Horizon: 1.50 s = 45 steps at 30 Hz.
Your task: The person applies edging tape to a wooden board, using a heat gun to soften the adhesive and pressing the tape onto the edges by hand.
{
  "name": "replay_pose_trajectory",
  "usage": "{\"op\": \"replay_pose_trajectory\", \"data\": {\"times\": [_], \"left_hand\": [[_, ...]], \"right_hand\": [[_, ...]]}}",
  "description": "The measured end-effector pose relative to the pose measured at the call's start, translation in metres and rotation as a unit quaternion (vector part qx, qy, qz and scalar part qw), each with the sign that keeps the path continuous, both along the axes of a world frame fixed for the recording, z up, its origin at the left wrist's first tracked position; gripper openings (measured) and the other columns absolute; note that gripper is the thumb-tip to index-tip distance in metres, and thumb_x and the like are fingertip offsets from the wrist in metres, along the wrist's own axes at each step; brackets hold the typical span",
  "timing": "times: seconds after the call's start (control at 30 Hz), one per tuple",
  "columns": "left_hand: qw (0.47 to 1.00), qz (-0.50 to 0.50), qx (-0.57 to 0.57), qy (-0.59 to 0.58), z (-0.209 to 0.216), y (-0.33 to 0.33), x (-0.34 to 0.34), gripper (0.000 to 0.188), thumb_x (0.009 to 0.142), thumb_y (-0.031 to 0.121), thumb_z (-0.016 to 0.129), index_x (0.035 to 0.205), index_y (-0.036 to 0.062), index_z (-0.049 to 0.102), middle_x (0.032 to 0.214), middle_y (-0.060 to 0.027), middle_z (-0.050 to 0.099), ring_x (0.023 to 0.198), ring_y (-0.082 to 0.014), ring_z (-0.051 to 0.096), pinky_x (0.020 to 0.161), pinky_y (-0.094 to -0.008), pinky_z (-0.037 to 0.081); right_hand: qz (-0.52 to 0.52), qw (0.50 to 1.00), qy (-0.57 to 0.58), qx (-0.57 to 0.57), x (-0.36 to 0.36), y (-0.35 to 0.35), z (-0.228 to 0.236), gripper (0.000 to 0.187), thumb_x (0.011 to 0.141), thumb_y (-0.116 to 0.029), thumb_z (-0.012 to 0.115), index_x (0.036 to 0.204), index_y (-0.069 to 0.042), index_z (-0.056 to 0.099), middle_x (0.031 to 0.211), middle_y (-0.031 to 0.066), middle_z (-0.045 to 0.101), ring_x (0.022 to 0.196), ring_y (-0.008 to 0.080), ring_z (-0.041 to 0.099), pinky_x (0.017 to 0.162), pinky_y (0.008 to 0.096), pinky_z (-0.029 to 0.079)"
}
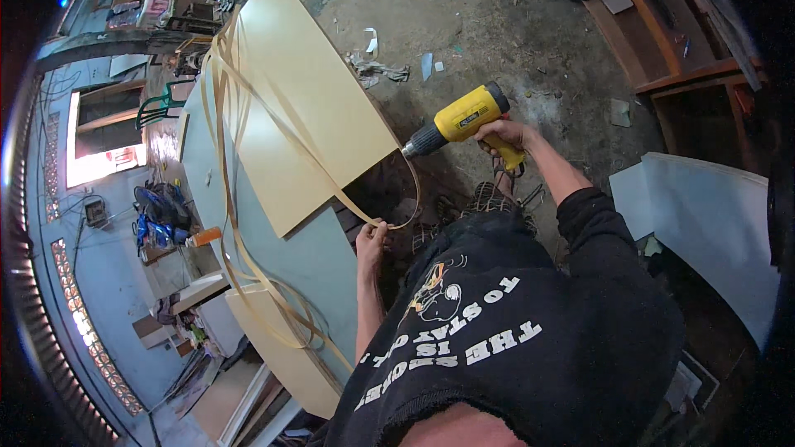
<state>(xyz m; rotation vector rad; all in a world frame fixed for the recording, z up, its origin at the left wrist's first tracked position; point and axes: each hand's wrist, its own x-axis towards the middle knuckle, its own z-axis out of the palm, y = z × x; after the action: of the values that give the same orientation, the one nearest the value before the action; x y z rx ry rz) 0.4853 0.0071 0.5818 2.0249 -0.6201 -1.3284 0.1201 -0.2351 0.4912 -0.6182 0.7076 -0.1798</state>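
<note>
My right hand [507,139] grips a yellow heat gun [465,116] with a black front. Its metal nozzle points left, close to the near right corner of a cream-coloured board [308,112]. In my left hand [373,237], the fingers pinch a long tan strip of edge banding [416,190]. From those fingers the strip curves up to the board's corner beside the nozzle. More loops of the banding lie across the board and the grey-blue worktop [277,273] beneath it. Whether the strip sticks to the board's edge I cannot tell.
Another pale board [277,348] rests at the worktop's near end. To the right lean large white panels [704,223], below a brown wooden cabinet frame [696,83]. Scraps [426,66] litter the concrete floor. A green chair [161,103] stands beyond the worktop.
</note>
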Motion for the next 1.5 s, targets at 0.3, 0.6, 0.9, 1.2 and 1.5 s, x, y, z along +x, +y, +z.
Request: {"op": "replay_pose_trajectory", "data": {"times": [0.3,0.6,0.9,1.2,1.5], "left_hand": [[0.999,-0.023,0.018,0.034,0.003,-0.004,0.004,0.03,0.095,0.023,0.064,0.113,-0.0008,0.059,0.095,-0.0061,0.068,0.073,-0.0096,0.057,0.064,-0.0245,0.045],[0.999,0.014,0.011,0.041,0.017,-0.004,-0.004,0.032,0.094,0.022,0.064,0.113,-0.0027,0.059,0.083,-0.0024,0.062,0.061,-0.0082,0.054,0.056,-0.0242,0.045],[0.998,0.029,0.0,0.055,0.01,0.0,-0.001,0.031,0.095,0.021,0.063,0.114,-0.0028,0.058,0.085,-0.0022,0.06,0.063,-0.008,0.053,0.057,-0.0243,0.046],[0.996,0.042,-0.002,0.074,0.005,0.003,0.006,0.033,0.095,0.019,0.064,0.117,-0.0042,0.057,0.086,-0.0026,0.059,0.063,-0.0081,0.051,0.057,-0.0246,0.046],[0.999,0.022,0.012,0.048,0.007,0.002,0.007,0.035,0.094,0.023,0.064,0.117,-0.004,0.057,0.087,-0.0033,0.062,0.062,-0.0084,0.053,0.057,-0.0256,0.047]], "right_hand": [[0.015,1.0,0.008,-0.013,-0.002,0.001,0.013,0.027,0.079,-0.03,0.07,0.094,-0.009,0.062,0.069,0.0009,0.055,0.056,0.0119,0.051,0.051,0.0276,0.043],[-0.017,1.0,-0.005,-0.003,0.001,0.004,-0.006,0.029,0.079,-0.029,0.068,0.096,-0.007,0.062,0.069,0.0016,0.055,0.056,0.0117,0.051,0.05,0.0265,0.043],[-0.03,0.999,0.008,-0.009,-0.001,0.0,-0.002,0.024,0.081,-0.032,0.066,0.084,-0.009,0.059,0.063,0.0017,0.054,0.051,0.0131,0.051,0.05,0.0286,0.043],[-0.046,0.999,0.003,-0.028,0.0,-0.003,-0.002,0.022,0.081,-0.028,0.069,0.089,-0.009,0.06,0.065,0.0014,0.054,0.054,0.0122,0.052,0.05,0.0276,0.044],[-0.049,0.998,-0.005,-0.027,0.002,-0.003,0.01,0.024,0.081,-0.029,0.069,0.09,-0.009,0.06,0.066,0.002,0.054,0.056,0.0127,0.052,0.052,0.0285,0.043]]}}
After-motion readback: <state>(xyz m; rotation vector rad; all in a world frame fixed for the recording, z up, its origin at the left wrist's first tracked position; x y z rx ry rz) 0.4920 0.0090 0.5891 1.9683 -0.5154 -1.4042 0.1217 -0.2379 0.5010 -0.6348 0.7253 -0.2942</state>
